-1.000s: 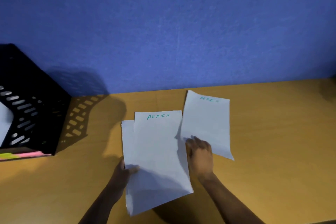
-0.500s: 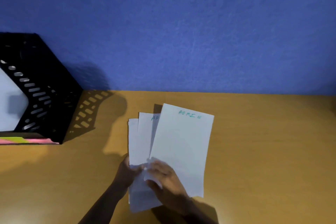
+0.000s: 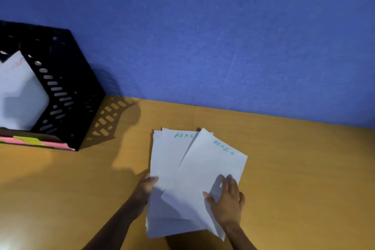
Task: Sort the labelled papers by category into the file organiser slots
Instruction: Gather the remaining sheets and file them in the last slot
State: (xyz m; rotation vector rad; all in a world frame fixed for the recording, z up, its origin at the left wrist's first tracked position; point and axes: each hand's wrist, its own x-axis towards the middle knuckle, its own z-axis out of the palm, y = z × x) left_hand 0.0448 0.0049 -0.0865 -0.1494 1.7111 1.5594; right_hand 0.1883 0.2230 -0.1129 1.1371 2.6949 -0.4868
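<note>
Left hand (image 3: pixel 146 188) pinches the left edge of a small stack of white paper sheets (image 3: pixel 172 170) lettered "ADMIN" in green, on the tan wooden surface (image 3: pixel 304 178). Right hand (image 3: pixel 228 202) lies flat, fingers spread, on a skewed top white sheet (image 3: pixel 207 172), also "ADMIN", probably squaring it to the stack. Far left, the black perforated plastic file organiser (image 3: pixel 67 91) holds one white sheet (image 3: pixel 20 95); pink and yellow tags mark its near edge.

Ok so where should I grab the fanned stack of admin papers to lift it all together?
Probably by the near end of the admin papers, coming from the person's side. The sheets overlap most there, while the labelled far corners splay apart. The left hand already holds the left edge; the right hand lies flat on the top sheet and could square it first.
</note>
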